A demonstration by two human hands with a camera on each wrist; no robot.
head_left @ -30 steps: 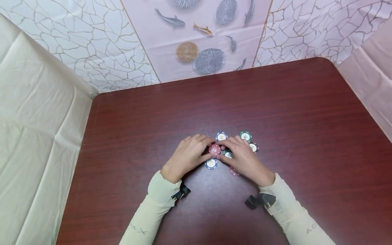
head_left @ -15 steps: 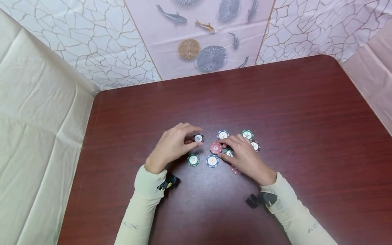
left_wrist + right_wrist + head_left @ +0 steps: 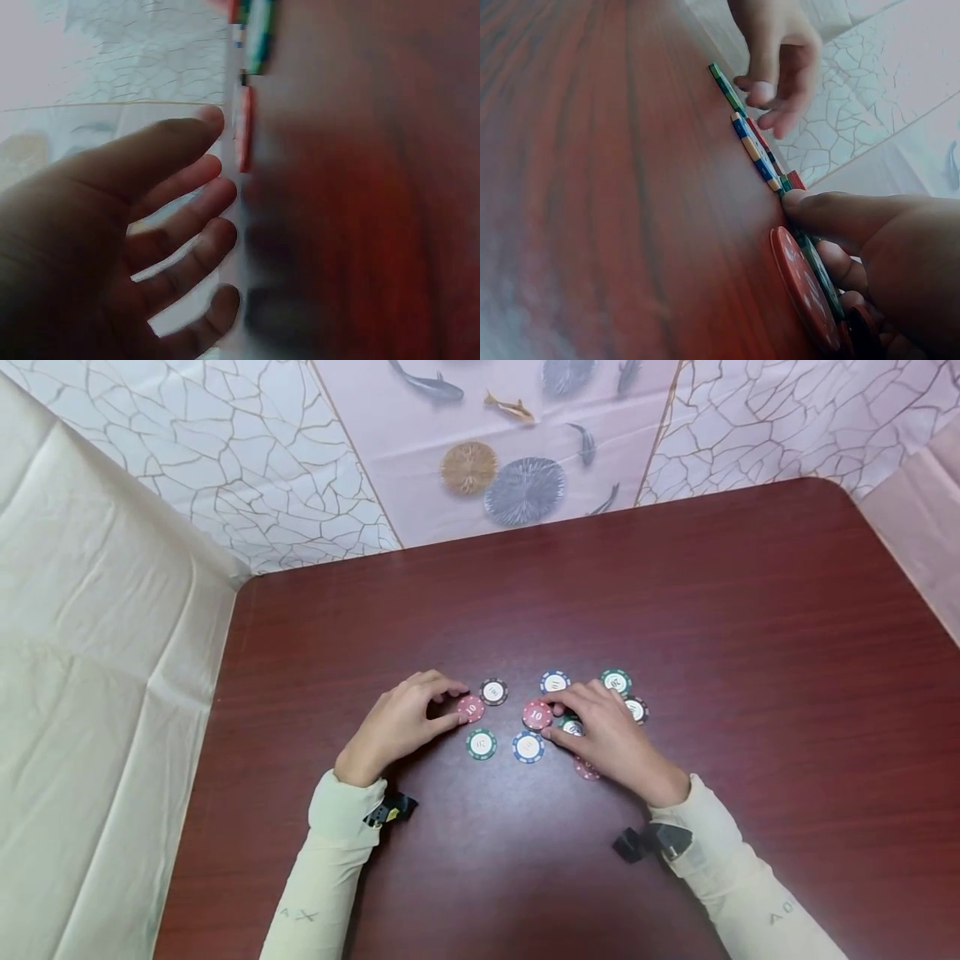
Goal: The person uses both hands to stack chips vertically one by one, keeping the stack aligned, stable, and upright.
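In the head view my left hand [image 3: 403, 717] is beside a red poker chip [image 3: 471, 709] marked 10, thumb and fingers spread at its left edge. The left wrist view shows those fingers [image 3: 214, 191] loosely bent, with nothing between them. My right hand [image 3: 609, 737] pinches another red chip [image 3: 536, 715] between thumb and forefinger; in the right wrist view another chip's green edge shows under it. Below it lies a blue-edged chip [image 3: 528, 747]. Under the right palm a green chip [image 3: 572, 727] and a red chip [image 3: 587, 768] are partly hidden.
Near the left hand lie a black chip [image 3: 493, 692] and a green chip [image 3: 481, 744]. Around the right hand are a blue chip [image 3: 555, 682], a green chip [image 3: 617, 682] and a black chip [image 3: 637, 710]. The brown table [image 3: 360, 627] meets patterned cloth walls behind.
My left hand has left the middle red chip and drawn back leftward, uncovering the black, red and green chips there. The right hand stays at the middle red chip. The head view has shifted slightly.
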